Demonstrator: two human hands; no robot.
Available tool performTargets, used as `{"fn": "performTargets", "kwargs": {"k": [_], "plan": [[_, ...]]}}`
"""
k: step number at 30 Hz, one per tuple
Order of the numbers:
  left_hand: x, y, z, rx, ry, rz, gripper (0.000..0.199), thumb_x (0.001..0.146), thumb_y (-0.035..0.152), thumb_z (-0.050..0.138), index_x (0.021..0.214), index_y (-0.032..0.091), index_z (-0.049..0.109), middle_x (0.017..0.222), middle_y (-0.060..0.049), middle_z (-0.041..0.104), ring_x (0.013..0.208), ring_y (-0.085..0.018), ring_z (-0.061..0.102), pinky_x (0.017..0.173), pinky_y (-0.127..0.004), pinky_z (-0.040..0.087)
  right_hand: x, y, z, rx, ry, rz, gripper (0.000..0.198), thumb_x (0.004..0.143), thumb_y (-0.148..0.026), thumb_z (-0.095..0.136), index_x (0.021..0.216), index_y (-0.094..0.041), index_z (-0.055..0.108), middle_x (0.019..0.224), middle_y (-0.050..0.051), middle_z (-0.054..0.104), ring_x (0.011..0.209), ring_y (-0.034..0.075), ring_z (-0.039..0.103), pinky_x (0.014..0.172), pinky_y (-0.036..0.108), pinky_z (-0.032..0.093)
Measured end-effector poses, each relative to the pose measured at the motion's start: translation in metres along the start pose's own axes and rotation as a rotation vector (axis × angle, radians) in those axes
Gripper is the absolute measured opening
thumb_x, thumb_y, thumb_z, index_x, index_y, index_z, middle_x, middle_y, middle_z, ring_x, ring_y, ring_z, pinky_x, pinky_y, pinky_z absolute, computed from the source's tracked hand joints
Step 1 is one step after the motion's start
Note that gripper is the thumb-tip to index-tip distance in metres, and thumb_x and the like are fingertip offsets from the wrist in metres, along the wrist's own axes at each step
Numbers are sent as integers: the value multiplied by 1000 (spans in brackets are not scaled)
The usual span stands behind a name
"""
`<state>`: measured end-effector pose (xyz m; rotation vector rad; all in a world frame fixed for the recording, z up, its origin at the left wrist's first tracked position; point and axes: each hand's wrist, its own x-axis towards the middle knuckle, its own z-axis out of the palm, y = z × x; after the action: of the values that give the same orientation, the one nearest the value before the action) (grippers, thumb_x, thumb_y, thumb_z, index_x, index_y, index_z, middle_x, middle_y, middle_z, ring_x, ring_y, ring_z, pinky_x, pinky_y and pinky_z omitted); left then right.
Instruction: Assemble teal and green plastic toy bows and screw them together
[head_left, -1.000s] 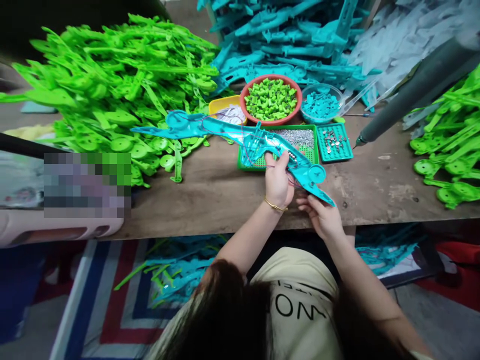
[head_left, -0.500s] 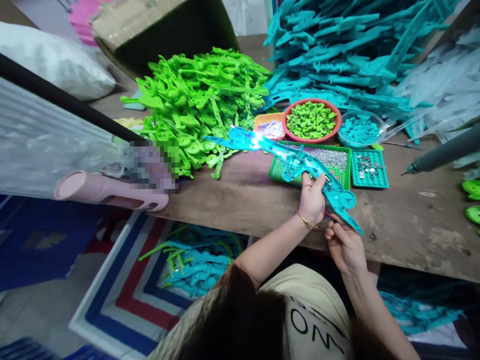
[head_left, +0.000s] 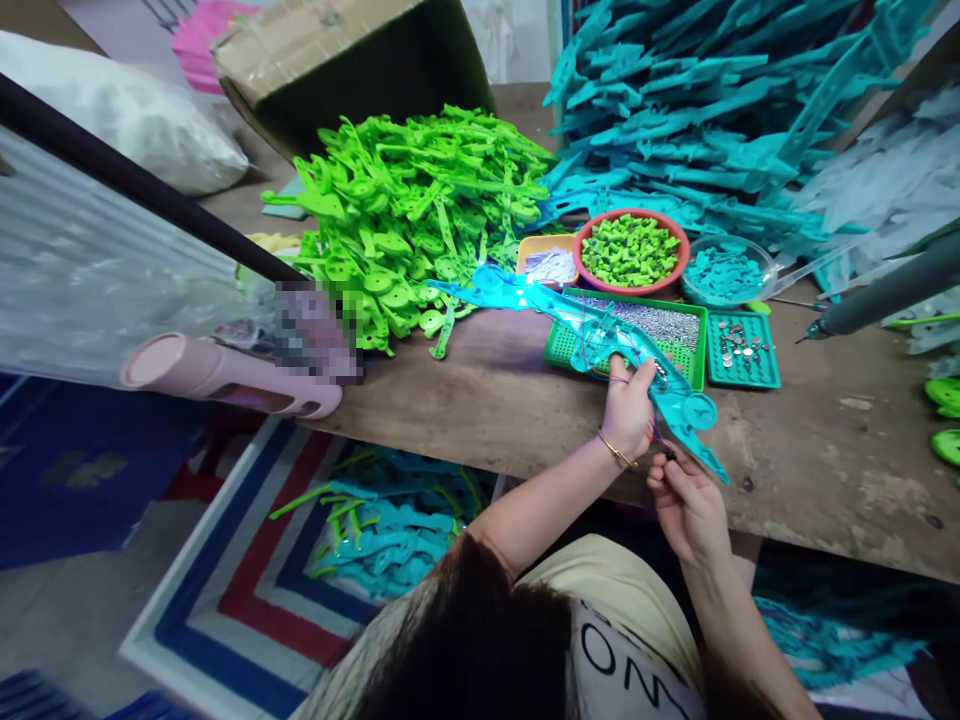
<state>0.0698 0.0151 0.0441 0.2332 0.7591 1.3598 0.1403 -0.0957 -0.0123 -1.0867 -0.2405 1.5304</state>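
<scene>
My left hand grips a long blue plastic shell near its lower end, with the thumb and fingers closed over the edge. The shell slants above the bench, and thin dark wires run along its inside. Toward its far end a small light glows bluish white. Close to the shell's near tip, my right hand pinches a tiny dark part on the end of the wires. Its exact kind is too small to tell. Below the shell lies a green basket of small metal pieces, probably screws.
Heaps of green plastic parts and blue shells fill the back. Nearby stand a red bowl, an orange tray, a clear bowl and a teal tray. A screwdriver-like tool hangs at right; a pink holder lies left.
The light on the shell looks smaller and less glaring than before. Both hands keep their holds, and the small dark part has shifted slightly. The whole view has moved a little.
</scene>
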Motion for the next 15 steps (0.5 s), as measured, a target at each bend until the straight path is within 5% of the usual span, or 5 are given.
{"fn": "performTargets", "kwargs": {"k": [15], "plan": [[-15, -7, -35, 82, 58, 116, 29, 83, 26, 66, 102, 24, 43, 90, 1, 70, 90, -17, 70, 93, -36, 49, -12, 14, 11, 88, -60, 42, 25, 70, -37, 80, 83, -20, 69, 67, -1, 64, 54, 8, 55, 49, 19, 49]]}}
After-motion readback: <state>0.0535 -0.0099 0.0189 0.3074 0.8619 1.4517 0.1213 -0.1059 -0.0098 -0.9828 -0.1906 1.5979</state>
